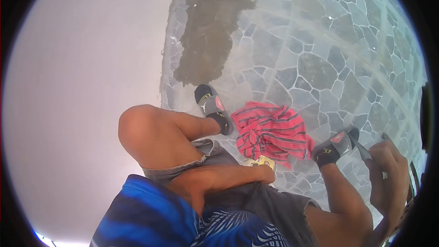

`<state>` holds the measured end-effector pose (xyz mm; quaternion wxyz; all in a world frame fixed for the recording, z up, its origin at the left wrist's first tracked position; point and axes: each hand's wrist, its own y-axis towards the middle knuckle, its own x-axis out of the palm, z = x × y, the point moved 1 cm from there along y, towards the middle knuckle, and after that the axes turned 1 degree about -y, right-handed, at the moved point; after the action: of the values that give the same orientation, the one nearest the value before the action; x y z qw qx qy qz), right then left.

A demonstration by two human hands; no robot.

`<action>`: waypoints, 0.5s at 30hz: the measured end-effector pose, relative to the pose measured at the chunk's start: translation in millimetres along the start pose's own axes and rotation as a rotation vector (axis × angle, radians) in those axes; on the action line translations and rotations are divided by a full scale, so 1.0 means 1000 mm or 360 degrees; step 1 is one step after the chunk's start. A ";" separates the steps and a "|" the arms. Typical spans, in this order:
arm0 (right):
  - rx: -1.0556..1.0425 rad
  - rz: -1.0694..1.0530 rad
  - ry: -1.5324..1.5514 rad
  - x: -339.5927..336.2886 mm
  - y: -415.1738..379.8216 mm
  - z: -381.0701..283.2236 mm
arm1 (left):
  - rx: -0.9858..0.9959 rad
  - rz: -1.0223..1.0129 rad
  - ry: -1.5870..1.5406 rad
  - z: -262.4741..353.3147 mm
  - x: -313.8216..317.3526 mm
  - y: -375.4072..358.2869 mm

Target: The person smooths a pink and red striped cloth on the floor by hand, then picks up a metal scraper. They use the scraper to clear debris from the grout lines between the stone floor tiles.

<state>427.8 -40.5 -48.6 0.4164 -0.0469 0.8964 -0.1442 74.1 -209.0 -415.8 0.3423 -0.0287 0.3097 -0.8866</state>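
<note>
My left hand [266, 173] is low between my legs, its fingers closed on a small yellow-and-white item [259, 161] that sticks out beyond them. Just past it, a crumpled red cloth with dark stripes [279, 130] lies on the floor between my feet. At the right, my right hand [388, 167] is raised near my right knee, fingers bent around a thin grey flat tool [363, 151]. Only part of this tool shows; the hand hides the rest.
A plain pale wall [77, 87] fills the left side. The floor [318, 71] has a grey stone pattern with light joints, and a dark grey-brown patch [210, 32] runs beside the wall. My feet in dark sandals [214, 105] stand either side of the cloth.
</note>
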 end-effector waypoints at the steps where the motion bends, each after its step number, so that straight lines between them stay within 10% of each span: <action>1: 0.0017 0.0014 0.0030 -0.004 0.005 0.010 | -0.0041 0.0014 -0.0043 0.000 0.006 0.009; 8: 0.0545 -0.0236 -0.0496 -0.060 0.037 0.110 | 0.0036 -0.0012 0.0091 0.039 -0.153 -0.080; 15: 0.0537 0.0324 -0.0443 -0.129 0.090 0.155 | 0.0119 -0.0161 0.0008 0.047 -0.218 -0.089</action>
<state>632.8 38.0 -75.4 0.5504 0.0946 0.7937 -0.2413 200.7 -46.4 -291.8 0.2970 -0.0294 0.2753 -0.9139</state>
